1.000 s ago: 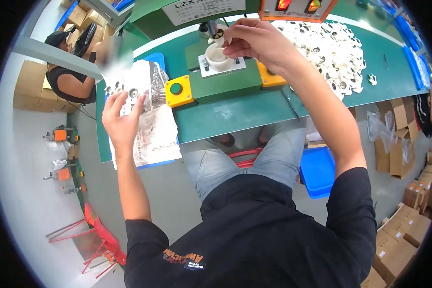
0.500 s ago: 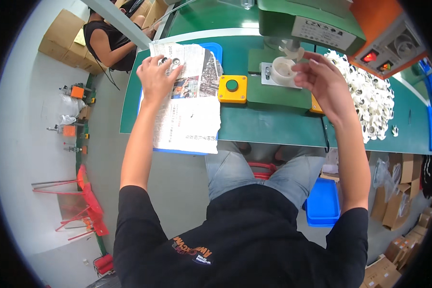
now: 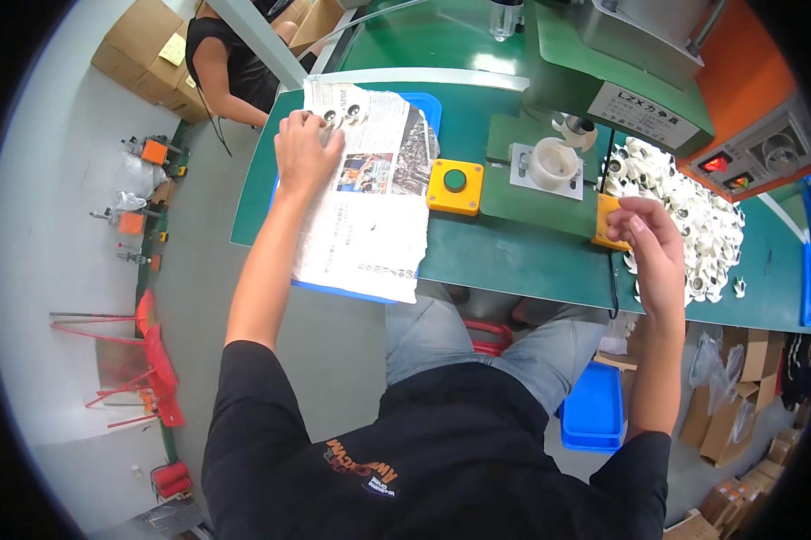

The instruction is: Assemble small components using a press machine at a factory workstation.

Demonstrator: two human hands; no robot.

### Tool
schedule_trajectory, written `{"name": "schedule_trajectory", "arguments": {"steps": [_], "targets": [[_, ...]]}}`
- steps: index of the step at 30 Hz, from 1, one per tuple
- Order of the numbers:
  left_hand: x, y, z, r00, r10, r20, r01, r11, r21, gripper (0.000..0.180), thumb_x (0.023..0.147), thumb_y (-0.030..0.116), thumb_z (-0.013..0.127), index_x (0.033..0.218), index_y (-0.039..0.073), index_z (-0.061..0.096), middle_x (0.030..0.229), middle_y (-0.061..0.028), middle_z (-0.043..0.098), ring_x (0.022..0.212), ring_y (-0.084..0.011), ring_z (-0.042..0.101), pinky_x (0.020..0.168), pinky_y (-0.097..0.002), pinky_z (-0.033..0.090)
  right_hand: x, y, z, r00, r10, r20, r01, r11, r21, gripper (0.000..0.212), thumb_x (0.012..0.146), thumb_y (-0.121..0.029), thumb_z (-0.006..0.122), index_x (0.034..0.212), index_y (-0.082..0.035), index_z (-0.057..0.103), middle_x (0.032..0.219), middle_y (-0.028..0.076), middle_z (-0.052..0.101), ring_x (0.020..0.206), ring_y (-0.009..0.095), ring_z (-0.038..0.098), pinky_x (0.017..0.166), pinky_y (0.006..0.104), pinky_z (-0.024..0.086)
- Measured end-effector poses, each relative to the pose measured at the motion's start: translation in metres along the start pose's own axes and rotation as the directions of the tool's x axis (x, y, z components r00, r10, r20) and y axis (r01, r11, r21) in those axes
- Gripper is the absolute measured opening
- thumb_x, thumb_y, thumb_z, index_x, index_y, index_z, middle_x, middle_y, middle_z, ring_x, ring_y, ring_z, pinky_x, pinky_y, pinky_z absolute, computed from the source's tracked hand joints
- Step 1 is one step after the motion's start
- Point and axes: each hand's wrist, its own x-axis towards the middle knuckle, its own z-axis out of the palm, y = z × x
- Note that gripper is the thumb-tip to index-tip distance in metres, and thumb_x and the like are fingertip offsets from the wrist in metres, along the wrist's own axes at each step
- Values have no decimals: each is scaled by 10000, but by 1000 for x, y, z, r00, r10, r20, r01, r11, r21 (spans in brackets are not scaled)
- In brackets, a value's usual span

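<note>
My left hand [image 3: 306, 153] rests on a newspaper sheet [image 3: 369, 238] that covers a blue tray [image 3: 434, 106]. Its thumb and fingers are apart, with the fingertips beside two small white finned parts [image 3: 354, 112] with dark centres; nothing shows in its grasp. My right hand [image 3: 650, 236] hovers by a yellow box [image 3: 608, 227] at the right of the green press base, fingers loosely bent and apart, no part visible in them. A white finned part [image 3: 575, 135] sits under the press head [image 3: 608, 90], above a white ring-shaped fixture [image 3: 552, 164] on a metal plate.
A yellow box with a green button [image 3: 455, 184] stands left of the press base. White finned parts [image 3: 693, 225] are heaped at the right, below an orange control unit [image 3: 738, 153]. Blue trays [image 3: 593, 409] lie below the table. Another person [image 3: 230, 76] sits at far left.
My right hand has drawn back from the ring fixture toward the right yellow box. My left hand stays on the newspaper, fingers nearer together. The whole view has shifted slightly.
</note>
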Motion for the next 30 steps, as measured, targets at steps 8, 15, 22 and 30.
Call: {"name": "schedule_trajectory", "arguments": {"steps": [8,15,22,30], "targets": [[4,-24,10,1000,7,-26,-9,997,-72,230,879,274,779,837,55,722,936,-114,691,929,-321,648,824,-442,526,-8,4,-4,1000,-19,-25,19,1000,-22,290,1016,-158,617,1226,38,651,1071,98,714,964,170,647,934,328,509],[9,-17,12,999,-16,-30,15,999,-29,224,865,271,765,838,61,692,918,-118,700,910,-335,661,806,-458,529,-14,6,0,935,-354,-19,255,710,-657,260,922,-59,698,1162,38,672,1113,154,706,1046,276,675,943,381,521],[-12,57,-24,987,151,-51,-159,936,-315,116,890,80,705,985,13,702,958,-161,693,944,-354,667,829,-447,525,-11,33,10,823,-539,177,399,328,-856,360,810,-80,779,1124,39,647,1181,203,649,1115,425,609,972,498,512],[-87,168,-61,887,451,-94,-447,794,-413,368,798,-20,712,1166,-37,713,1235,-161,719,1091,-372,638,993,-465,496,-17,47,14,829,-542,139,341,293,-893,512,796,-142,808,1254,14,642,1230,176,641,1186,394,595,1060,494,478]]}}
